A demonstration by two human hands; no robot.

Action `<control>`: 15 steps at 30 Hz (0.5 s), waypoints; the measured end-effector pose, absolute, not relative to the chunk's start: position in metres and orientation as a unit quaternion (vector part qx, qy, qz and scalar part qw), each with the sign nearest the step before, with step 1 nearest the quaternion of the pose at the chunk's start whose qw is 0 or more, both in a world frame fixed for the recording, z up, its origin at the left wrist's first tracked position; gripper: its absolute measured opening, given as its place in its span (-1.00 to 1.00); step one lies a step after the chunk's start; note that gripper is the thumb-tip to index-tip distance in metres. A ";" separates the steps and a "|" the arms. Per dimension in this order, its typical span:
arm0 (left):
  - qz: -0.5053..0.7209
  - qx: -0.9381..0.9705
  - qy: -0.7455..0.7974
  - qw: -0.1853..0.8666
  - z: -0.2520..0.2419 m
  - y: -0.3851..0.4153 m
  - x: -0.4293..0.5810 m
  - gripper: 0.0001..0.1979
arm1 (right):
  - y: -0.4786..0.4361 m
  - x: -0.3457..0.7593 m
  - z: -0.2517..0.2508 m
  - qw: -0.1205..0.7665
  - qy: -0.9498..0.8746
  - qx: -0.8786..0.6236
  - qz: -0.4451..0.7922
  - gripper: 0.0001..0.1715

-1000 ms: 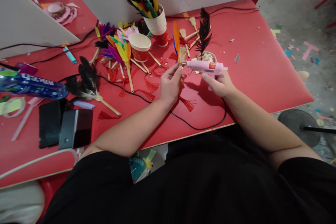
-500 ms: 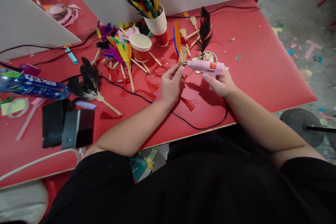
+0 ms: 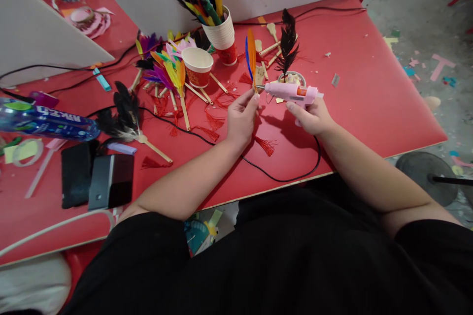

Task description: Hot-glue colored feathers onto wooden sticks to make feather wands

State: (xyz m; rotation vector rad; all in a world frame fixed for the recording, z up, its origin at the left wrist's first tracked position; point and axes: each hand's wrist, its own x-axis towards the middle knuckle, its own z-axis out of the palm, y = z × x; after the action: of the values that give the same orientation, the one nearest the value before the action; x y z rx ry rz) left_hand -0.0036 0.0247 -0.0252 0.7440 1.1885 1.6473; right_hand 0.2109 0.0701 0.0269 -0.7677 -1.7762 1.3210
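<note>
orange and blue feathers [image 3: 252, 54], perhaps overlapping, pinched in left hand [image 3: 241, 117], right hand [image 3: 314, 117] around glue gun [image 3: 284, 91]

No text legible for certain. On your left, the blue bottle [image 3: 48, 120] carried big white lettering, too skewed and blurred to read. The pink glue gun [image 3: 283, 90] in your right hand [image 3: 315, 116] had a small label, print too tiny. Farther off, gold cup [image 3: 197, 77] markings: unclear whether characters.

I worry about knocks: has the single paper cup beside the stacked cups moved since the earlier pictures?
No; judged against the stacked cups, the single paper cup shows no shift in any direction.
</note>
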 end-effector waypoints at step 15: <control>0.675 0.315 0.481 0.462 -0.029 0.024 -0.002 -0.67 | 0.070 0.210 0.028 0.376 -0.711 -0.310 0.506 -0.15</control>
State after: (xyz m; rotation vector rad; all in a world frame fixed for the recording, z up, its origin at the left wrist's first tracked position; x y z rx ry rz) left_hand -0.0019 0.0244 -0.0289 0.7751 1.1819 1.6605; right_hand 0.2098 0.0697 0.0279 -0.7943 -1.8196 1.2949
